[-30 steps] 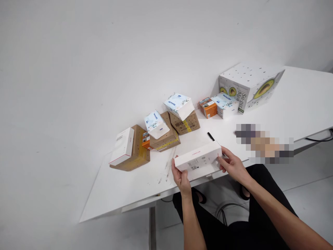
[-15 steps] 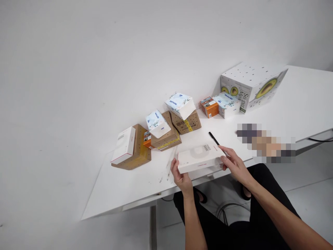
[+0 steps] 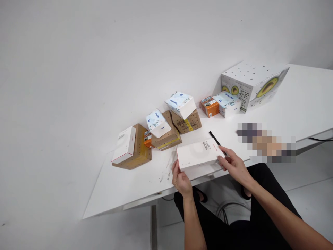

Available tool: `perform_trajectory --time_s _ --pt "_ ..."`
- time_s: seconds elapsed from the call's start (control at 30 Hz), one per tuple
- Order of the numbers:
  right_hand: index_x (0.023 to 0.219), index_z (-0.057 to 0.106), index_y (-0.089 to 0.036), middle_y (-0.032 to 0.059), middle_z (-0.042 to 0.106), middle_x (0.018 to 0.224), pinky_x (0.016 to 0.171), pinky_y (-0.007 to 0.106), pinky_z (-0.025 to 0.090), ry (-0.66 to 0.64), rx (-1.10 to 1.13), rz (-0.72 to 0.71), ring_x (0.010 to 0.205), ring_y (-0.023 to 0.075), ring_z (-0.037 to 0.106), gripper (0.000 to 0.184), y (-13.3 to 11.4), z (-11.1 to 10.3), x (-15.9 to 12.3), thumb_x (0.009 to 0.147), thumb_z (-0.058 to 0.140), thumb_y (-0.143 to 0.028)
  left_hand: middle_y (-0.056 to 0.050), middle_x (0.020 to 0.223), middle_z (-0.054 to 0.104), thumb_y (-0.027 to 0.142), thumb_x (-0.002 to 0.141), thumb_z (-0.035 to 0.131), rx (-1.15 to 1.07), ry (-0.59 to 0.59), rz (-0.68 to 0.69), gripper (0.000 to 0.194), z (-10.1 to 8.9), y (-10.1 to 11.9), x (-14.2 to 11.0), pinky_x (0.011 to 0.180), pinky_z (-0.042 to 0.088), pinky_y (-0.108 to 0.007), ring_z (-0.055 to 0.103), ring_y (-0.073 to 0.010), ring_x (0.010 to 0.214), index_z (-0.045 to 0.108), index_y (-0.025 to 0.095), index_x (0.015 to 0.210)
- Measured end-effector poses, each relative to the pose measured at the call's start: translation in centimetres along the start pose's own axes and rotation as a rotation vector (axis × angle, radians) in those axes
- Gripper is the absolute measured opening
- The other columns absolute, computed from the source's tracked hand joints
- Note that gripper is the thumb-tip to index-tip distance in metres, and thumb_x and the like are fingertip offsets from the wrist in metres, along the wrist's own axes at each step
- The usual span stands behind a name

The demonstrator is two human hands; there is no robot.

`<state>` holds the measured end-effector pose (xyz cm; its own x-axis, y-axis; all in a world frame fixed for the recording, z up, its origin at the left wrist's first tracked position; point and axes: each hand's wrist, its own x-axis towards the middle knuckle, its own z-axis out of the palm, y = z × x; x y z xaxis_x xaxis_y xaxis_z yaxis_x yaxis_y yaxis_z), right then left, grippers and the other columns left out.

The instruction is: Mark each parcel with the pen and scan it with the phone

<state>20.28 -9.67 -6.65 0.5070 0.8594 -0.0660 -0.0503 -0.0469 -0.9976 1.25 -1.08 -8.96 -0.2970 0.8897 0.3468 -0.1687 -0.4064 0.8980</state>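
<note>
A flat white power bank box [image 3: 199, 154] is held between my two hands, its printed top face turned up toward me. My left hand [image 3: 182, 178] is closed on its left end, near the lower corner. At the right end my right hand [image 3: 232, 163] grips it with the thumb on top and the fingers around the edge. Behind that end a black pen [image 3: 213, 136] lies on the white table [image 3: 125, 187], partly hidden by the box and my fingers.
Brown cartons [image 3: 142, 152] line the wall, topped by another white box [image 3: 124, 144] and tissue packs [image 3: 157, 123]. Farther right are a small orange box [image 3: 209, 106], a tissue pack [image 3: 226, 104] and a large avocado-print box [image 3: 253, 86]. A blurred patch [image 3: 265, 142] covers the table's right part.
The box in my hands has tilted so that its top face shows more and its front side less. Both hands keep their hold; the other things stay put.
</note>
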Motion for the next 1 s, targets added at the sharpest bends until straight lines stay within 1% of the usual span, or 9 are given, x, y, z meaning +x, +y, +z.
perform_trajectory --time_s 0.17,0.3,0.37,0.47,0.57,0.67,0.8,0.9,1.0 --pt "0.123 0.054 -0.024 0.008 0.057 0.113 0.045 0.026 0.043 0.019 -0.102 -0.043 0.052 0.0075 0.047 0.046 0.5 0.2 -0.2 0.083 0.059 -0.047 -0.009 0.11 0.066 0.038 0.083 0.047 -0.228 0.063 -0.114 0.036 0.6 0.8 0.4 0.098 0.044 -0.04 0.058 -0.0245 0.111 0.071 0.017 0.099" --pt "0.117 0.056 -0.023 0.0061 0.059 0.102 0.046 0.026 0.042 0.048 -0.159 -0.091 0.052 0.0091 0.048 0.04 0.4 -0.3 0.4 0.086 0.053 -0.048 -0.005 0.1 0.065 0.022 0.073 0.062 -0.087 0.108 -0.106 0.027 0.8 0.6 0.5 0.09 0.046 -0.032 0.06 -0.0191 0.099 0.066 0.019 0.1" --pt "0.112 0.058 -0.021 0.0056 0.059 0.093 0.05 0.028 0.044 0.142 -0.332 -0.17 0.052 0.0108 0.049 0.037 -0.3 -0.9 1.2 0.087 0.051 -0.046 -0.005 0.103 0.063 0.019 0.073 0.06 -0.037 0.098 -0.08 0.03 0.8 0.4 0.5 0.087 0.046 -0.032 0.06 -0.0189 0.098 0.064 0.019 0.102" --pt "0.113 0.059 -0.017 0.0095 0.06 0.096 0.062 0.033 0.046 0.255 -0.767 -0.232 0.063 0.0168 0.057 0.036 -1.8 -1.4 3.0 0.088 0.049 -0.041 -0.007 0.108 0.061 0.019 0.074 0.056 -0.008 0.081 -0.044 0.032 0.7 0.2 0.2 0.087 0.047 -0.032 0.059 -0.0193 0.1 0.061 0.02 0.106" --pt "0.109 0.06 -0.014 0.015 0.061 0.102 0.061 0.034 0.043 0.127 -1.104 -0.077 0.072 0.0236 0.063 0.035 -3.1 -1.2 4.9 0.089 0.048 -0.04 -0.007 0.108 0.061 0.019 0.076 0.054 0.005 0.027 -0.024 0.033 0.5 -0.1 0.0 0.09 0.046 -0.034 0.058 -0.0202 0.102 0.06 0.019 0.108" --pt "0.097 0.061 -0.014 0.0151 0.064 0.096 0.059 0.033 0.04 -0.001 -1.197 0.007 0.075 0.0255 0.064 0.028 -3.3 -0.8 6.2 0.091 0.044 -0.035 -0.008 0.109 0.059 0.02 0.078 0.053 0.073 -0.049 0.026 0.032 0.4 0.0 -0.1 0.095 0.044 -0.036 0.056 -0.0213 0.106 0.062 0.019 0.109" --pt "0.078 0.061 -0.018 0.0085 0.066 0.075 0.059 0.031 0.04 0.084 -0.961 -0.015 0.069 0.0222 0.062 0.021 -2.6 -1.6 6.8 0.086 0.05 -0.035 -0.009 0.109 0.057 0.023 0.083 0.051 0.261 -0.163 0.17 0.027 0.6 0.6 -0.2 0.092 0.045 -0.036 0.055 -0.0218 0.106 0.065 0.018 0.106" --pt "0.07 0.057 -0.02 0.0 0.057 0.054 0.052 0.028 0.039 0.282 -0.527 -0.017 0.051 0.0153 0.053 0.022 -2.3 -3.0 6.6 0.081 0.055 -0.038 -0.009 0.1 0.058 0.026 0.088 0.048 0.452 -0.274 0.271 0.023 1.0 1.1 -0.4 0.086 0.047 -0.036 0.057 -0.0215 0.097 0.07 0.017 0.092" --pt "0.071 0.053 -0.021 -0.0044 0.053 0.048 0.041 0.024 0.035 0.409 -0.032 -0.024 0.039 0.0107 0.044 0.023 -2.8 -3.8 6.1 0.078 0.06 -0.042 -0.009 0.091 0.059 0.027 0.09 0.047 0.545 -0.332 0.317 0.027 1.3 1.2 -0.6 0.083 0.046 -0.037 0.057 -0.0215 0.093 0.071 0.017 0.081"
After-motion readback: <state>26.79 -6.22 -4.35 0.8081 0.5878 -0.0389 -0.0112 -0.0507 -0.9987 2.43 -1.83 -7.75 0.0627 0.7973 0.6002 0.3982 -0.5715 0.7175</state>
